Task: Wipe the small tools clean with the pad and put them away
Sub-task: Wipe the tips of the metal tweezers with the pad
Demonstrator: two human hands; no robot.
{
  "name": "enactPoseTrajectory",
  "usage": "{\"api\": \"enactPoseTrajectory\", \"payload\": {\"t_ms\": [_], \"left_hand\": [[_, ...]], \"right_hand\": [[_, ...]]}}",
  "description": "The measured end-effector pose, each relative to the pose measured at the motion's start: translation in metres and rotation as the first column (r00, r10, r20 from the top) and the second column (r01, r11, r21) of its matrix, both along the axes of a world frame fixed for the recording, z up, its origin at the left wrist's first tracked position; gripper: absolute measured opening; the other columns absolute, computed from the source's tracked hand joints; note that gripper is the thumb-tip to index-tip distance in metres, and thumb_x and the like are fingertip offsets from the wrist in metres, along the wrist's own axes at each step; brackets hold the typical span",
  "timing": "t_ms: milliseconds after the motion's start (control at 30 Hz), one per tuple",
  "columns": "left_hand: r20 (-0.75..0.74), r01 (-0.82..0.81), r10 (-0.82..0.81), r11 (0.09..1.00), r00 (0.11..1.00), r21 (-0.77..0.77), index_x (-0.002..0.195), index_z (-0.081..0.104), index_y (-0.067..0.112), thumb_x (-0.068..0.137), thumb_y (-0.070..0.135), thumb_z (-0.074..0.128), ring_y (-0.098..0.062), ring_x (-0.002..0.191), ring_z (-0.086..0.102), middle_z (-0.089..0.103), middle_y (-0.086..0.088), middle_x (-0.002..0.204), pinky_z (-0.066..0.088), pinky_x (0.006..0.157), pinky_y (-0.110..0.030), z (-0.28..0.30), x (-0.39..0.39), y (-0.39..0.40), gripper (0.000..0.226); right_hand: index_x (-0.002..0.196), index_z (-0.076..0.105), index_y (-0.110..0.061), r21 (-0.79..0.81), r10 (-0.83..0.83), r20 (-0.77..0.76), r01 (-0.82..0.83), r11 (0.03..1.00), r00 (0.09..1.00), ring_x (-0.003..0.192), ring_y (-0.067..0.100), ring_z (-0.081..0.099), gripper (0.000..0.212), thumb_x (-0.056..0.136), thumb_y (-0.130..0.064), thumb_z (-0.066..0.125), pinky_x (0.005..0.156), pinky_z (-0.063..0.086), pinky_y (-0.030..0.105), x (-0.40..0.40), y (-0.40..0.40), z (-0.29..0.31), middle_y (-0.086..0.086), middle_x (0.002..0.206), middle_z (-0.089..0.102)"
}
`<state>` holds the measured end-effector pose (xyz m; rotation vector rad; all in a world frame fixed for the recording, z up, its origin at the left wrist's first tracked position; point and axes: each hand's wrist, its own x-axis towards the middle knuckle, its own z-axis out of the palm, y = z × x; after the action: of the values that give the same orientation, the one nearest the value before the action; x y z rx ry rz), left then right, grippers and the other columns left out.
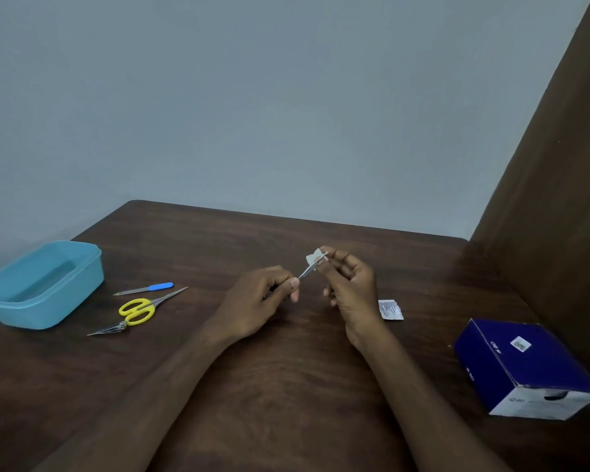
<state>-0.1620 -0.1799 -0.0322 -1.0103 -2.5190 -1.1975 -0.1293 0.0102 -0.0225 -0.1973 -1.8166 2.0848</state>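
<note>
- Looking down at the dark wooden table (286,386), I see both hands raised over its middle, working together on one small metal tool (308,271).
- My left hand (259,301) pinches the near end of that thin silvery tool between thumb and fingers; I cannot tell exactly what kind of tool it is.
- My right hand (351,287) grips the white pad (314,257) with curled fingertips, and the pad touches the tool's far tip.
- The blue plastic tub (45,284) sits at the table's left edge, open at the top, and seems to overhang that edge slightly.
- Just right of the tub lie three more tools: a metal file with a blue handle (143,289), the yellow-handled scissors (140,311) with blades pointing far-right, and a small metal nail clipper (108,329) touching the scissors' handles on the near side.
- A torn white sachet wrapper (390,310) lies flat just right of my right wrist.
- A dark blue cardboard box (525,366) rests near the right edge, angled, close to the brown upright panel (559,199) that closes off that side.
- The far table edge meets a plain grey-blue wall (252,97).
- Open tabletop stretches between the scissors and my left forearm, and also along the near side between both forearms.
</note>
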Motion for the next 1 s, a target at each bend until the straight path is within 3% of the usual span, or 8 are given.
{"api": "enactPoseTrajectory", "payload": {"t_ms": [133,400,600,767,900,1000], "left_hand": [[-0.013,0.014,-0.014,1.000,1.000,-0.001,0.081,0.067,0.032,0.113,0.034,0.053,-0.014,0.075,0.059,0.062,0.008,0.084,0.045,0.071,-0.035,-0.0019,-0.0012,0.0002,0.034],[-0.034,0.026,-0.026,1.000,0.999,0.011,0.084,0.068,0.033,0.113,0.037,0.052,-0.015,0.079,0.063,0.064,0.007,0.086,0.052,0.074,-0.044,-0.0031,-0.0018,0.0000,0.033],[-0.062,0.002,-0.001,1.000,0.998,0.011,0.083,0.068,0.034,0.113,0.035,0.053,-0.014,0.078,0.062,0.062,0.007,0.085,0.052,0.073,-0.044,-0.0047,-0.0022,0.0002,0.033],[-0.071,-0.026,0.029,0.998,0.997,0.050,0.081,0.065,0.033,0.113,0.035,0.051,-0.014,0.073,0.059,0.060,0.005,0.081,0.048,0.072,-0.038,-0.0042,-0.0033,0.0005,0.036],[-0.060,-0.007,0.008,1.000,0.998,0.017,0.081,0.066,0.032,0.113,0.035,0.051,-0.013,0.075,0.060,0.061,0.007,0.083,0.047,0.072,-0.036,-0.0042,-0.0025,0.0005,0.035],[-0.062,-0.008,0.009,1.000,0.998,0.011,0.082,0.067,0.031,0.113,0.034,0.052,-0.014,0.076,0.061,0.062,0.006,0.083,0.048,0.072,-0.038,-0.0035,-0.0018,0.0009,0.035]], "right_hand": [[0.100,0.079,-0.016,0.001,0.002,-0.012,-0.002,1.000,1.000,0.048,0.008,0.048,0.007,0.095,-0.022,0.078,0.042,0.030,0.022,0.0004,0.0007,0.0009,-0.004,0.086,0.075],[0.095,0.075,-0.023,-0.003,-0.009,-0.011,0.009,1.000,1.000,0.050,0.012,0.050,0.008,0.101,-0.026,0.071,0.045,0.030,0.024,-0.0007,-0.0018,-0.0018,-0.004,0.095,0.079],[0.106,0.075,-0.020,0.035,0.055,0.010,-0.056,0.998,0.998,0.048,0.008,0.051,0.011,0.098,-0.012,0.073,0.043,0.033,0.020,-0.0009,-0.0003,-0.0024,-0.002,0.098,0.082],[0.094,0.076,-0.016,0.144,0.136,-0.010,-0.133,0.981,0.991,0.052,0.002,0.054,0.009,0.093,-0.007,0.078,0.046,0.038,0.015,0.0052,-0.0033,-0.0005,0.001,0.088,0.079],[0.099,0.076,-0.017,-0.021,0.040,0.003,-0.040,0.999,0.999,0.048,0.006,0.050,0.007,0.094,-0.013,0.079,0.043,0.034,0.017,0.0009,-0.0008,-0.0001,-0.003,0.089,0.081],[0.098,0.076,-0.017,-0.023,0.033,0.003,-0.033,0.999,0.999,0.047,0.006,0.050,0.008,0.092,-0.013,0.081,0.043,0.035,0.018,0.0001,0.0016,-0.0013,-0.002,0.086,0.081]]}}
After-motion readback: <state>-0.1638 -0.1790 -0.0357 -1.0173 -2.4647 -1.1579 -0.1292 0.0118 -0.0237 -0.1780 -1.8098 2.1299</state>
